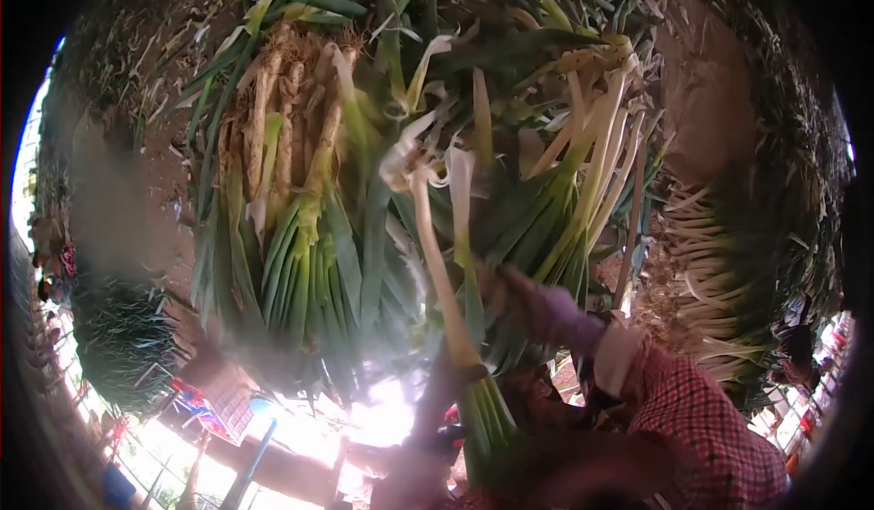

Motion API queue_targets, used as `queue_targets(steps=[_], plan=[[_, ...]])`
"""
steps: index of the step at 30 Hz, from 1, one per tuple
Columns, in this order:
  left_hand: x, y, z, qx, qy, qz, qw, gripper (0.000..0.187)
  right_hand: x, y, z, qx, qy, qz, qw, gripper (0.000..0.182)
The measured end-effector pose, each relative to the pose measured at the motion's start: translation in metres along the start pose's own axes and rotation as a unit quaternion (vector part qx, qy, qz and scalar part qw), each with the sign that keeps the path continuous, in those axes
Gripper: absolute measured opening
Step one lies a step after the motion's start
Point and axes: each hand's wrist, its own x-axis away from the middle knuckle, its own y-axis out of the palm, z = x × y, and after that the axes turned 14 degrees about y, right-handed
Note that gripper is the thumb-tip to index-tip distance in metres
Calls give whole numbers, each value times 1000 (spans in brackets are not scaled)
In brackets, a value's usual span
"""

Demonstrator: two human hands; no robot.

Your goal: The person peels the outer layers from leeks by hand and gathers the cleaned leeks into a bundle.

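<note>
Head view: left hand (442, 390) curled round long green onion (441, 273); right hand (544, 311) blurred, can't tell fingers; slack grip could drop onion.

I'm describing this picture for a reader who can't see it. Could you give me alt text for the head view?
A long leek-like stalk with green leaves fills the centre, with a blurred right hand and red checked sleeve to its right. Beyond lie brownish stalks on the picture's left and paler stalks on its right.
</note>
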Motion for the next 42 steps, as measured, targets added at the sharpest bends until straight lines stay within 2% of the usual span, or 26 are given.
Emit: queue_targets(steps=[2,5,8,10,12,13,14,15,16,17,18,19,20,22,24,26,27,28,30,32,34,36,38,40,42], plan=[[2,-4,-12,-56,-17,22,998,70,-46,-21,-6,-15,53,5,998,84],[-2,-4,-10,-79,-33,2,996,73,-4,11,-7,21,-30,8,999,84],[2,-13,-33,-88,6,10,996,75,-29,-37,-29,-56,80,-29,995,81],[1,-2,-13,-62,32,28,997,75,-55,15,16,-197,106,-127,966,85],[9,7,5,-86,21,47,995,77,-33,31,33,-177,15,-67,982,85],[11,1,16,-123,5,62,990,79,-4,16,25,-78,-95,45,991,84],[11,-4,31,-160,-5,80,984,80,12,-7,20,-56,-129,95,985,82],[9,-7,53,-149,35,56,987,84,29,-29,15,-33,-159,149,975,81],[2,7,83,-135,75,36,987,88,42,-59,22,-89,-113,137,980,79],[-10,30,110,-151,157,3,976,91,55,-84,32,-141,-69,120,980,78],[-30,61,150,-167,238,-29,956,93,73,-100,45,-121,-21,96,988,79],[-52,94,182,-164,265,-85,946,97,93,-113,61,-99,27,76,992,80],[-76,126,193,-174,297,-126,930,101,113,-126,77,-74,75,58,993,81],[-123,186,194,-201,362,-193,889,107,161,-138,106,-78,104,74,989,90],[-149,236,181,-188,301,-238,904,105,196,-133,153,-85,62,119,987,100],[-189,262,142,-308,197,-206,908,108,220,-136,175,-88,80,118,986,98],[-204,257,117,-364,137,-188,902,110,228,-134,178,-92,92,114,985,98],[-207,236,89,-421,275,-98,859,106,229,-132,179,-69,99,112,986,97],[-208,175,73,-502,293,31,813,101,225,-122,178,-31,115,115,986,96],[-198,93,50,-594,273,248,714,99,208,-86,197,-104,156,26,982,100],[-204,25,61,-656,185,348,644,97,180,-79,184,-117,112,8,987,102],[-230,-18,55,-644,149,329,674,93,161,-88,114,-80,0,37,996,101],[-247,-38,47,-624,115,293,716,91,147,-84,90,-31,49,27,998,98],[-242,-37,50,-597,81,239,761,92,145,-75,79,-16,57,19,998,91],[-236,-35,79,-669,3,81,739,77,146,-73,60,-3,46,5,999,78]])
